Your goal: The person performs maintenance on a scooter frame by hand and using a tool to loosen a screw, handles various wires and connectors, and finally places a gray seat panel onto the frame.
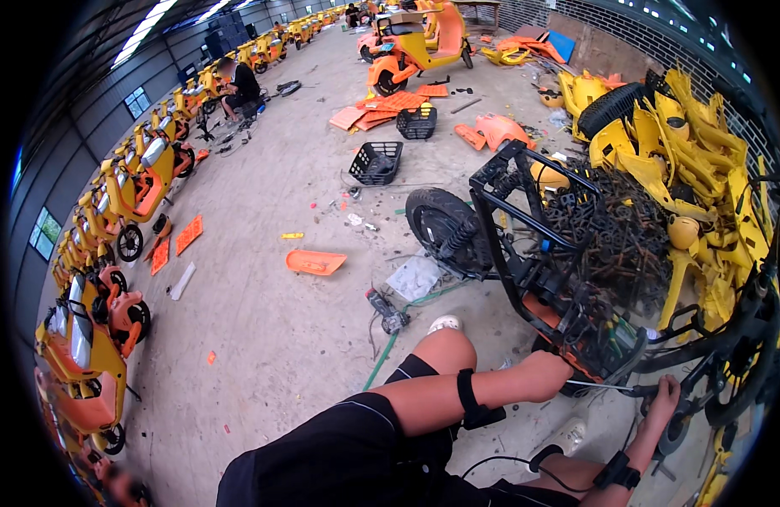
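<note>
My left hand [546,377] is closed in a fist beside the lower part of a stripped black scooter frame [510,269]. A thin metal rod [600,385] runs from this fist toward my right hand; whatever part lies inside the fist is hidden. My right hand [660,397] has its fingers bent around the dark parts at the rod's far end, and what they grip is too small to make out. The frame's rear wheel [447,230] points away from me. Orange plastic and cables [605,342] show low in the frame.
A handheld power tool [387,311] and an orange plastic panel [316,262] lie on the floor. Right of the frame are black metal parts [622,232] and yellow body panels [720,228]. Black baskets [376,163] stand farther off. Scooters [90,346] line the left; a person [242,87] sits there.
</note>
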`<action>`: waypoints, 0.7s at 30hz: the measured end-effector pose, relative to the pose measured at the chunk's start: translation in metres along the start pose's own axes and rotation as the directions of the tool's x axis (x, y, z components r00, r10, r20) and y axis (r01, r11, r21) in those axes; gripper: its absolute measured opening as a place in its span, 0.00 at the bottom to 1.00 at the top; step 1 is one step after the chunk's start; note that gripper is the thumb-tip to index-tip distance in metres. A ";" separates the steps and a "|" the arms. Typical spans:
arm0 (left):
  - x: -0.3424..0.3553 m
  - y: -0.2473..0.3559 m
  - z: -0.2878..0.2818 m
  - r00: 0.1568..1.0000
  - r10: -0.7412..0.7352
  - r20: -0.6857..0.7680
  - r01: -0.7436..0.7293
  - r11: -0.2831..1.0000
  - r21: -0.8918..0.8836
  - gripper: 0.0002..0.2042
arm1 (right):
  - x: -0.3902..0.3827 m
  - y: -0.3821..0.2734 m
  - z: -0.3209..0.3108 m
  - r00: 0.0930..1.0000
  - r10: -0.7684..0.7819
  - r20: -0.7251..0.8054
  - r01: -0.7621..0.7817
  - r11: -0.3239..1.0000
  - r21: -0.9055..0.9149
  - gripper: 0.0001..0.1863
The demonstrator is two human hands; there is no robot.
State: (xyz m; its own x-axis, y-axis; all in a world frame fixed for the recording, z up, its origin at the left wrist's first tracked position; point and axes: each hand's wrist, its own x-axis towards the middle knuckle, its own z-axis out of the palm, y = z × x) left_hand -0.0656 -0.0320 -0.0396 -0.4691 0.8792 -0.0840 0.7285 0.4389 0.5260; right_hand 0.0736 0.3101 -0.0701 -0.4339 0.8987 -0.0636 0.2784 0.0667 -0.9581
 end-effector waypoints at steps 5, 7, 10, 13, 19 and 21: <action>0.009 -0.005 0.009 1.000 -0.010 -0.023 0.009 0.999 -0.030 0.07 | -0.002 -0.006 -0.002 0.999 0.008 -0.036 -0.010 0.999 -0.044 0.12; 0.013 -0.015 0.004 0.998 -0.046 -0.031 0.045 0.998 -0.053 0.07 | -0.004 -0.005 -0.004 0.999 -0.030 0.027 0.032 0.996 -0.081 0.13; 0.014 -0.031 -0.003 0.996 -0.066 -0.056 0.062 0.996 -0.066 0.07 | -0.008 -0.001 -0.008 0.988 -0.055 0.142 0.077 0.985 -0.153 0.13; 0.009 -0.043 -0.004 0.992 -0.094 -0.079 0.088 0.993 -0.075 0.07 | -0.020 -0.004 -0.004 0.968 -0.073 0.240 0.113 0.981 -0.158 0.12; 0.006 -0.046 -0.006 0.992 -0.116 -0.049 0.109 0.987 -0.116 0.08 | -0.024 -0.012 -0.001 0.969 -0.074 0.235 0.114 0.981 -0.160 0.13; 0.010 -0.046 -0.007 0.991 -0.127 -0.029 0.122 0.982 -0.146 0.08 | -0.023 -0.016 -0.003 0.980 -0.032 0.197 0.062 0.987 -0.146 0.13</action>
State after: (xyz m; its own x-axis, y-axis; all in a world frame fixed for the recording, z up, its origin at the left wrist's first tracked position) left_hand -0.1069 -0.0445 -0.0590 -0.5722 0.8105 -0.1255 0.5853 0.5107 0.6297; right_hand 0.0820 0.2894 -0.0523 -0.6030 0.7930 -0.0863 0.3729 0.1846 -0.9093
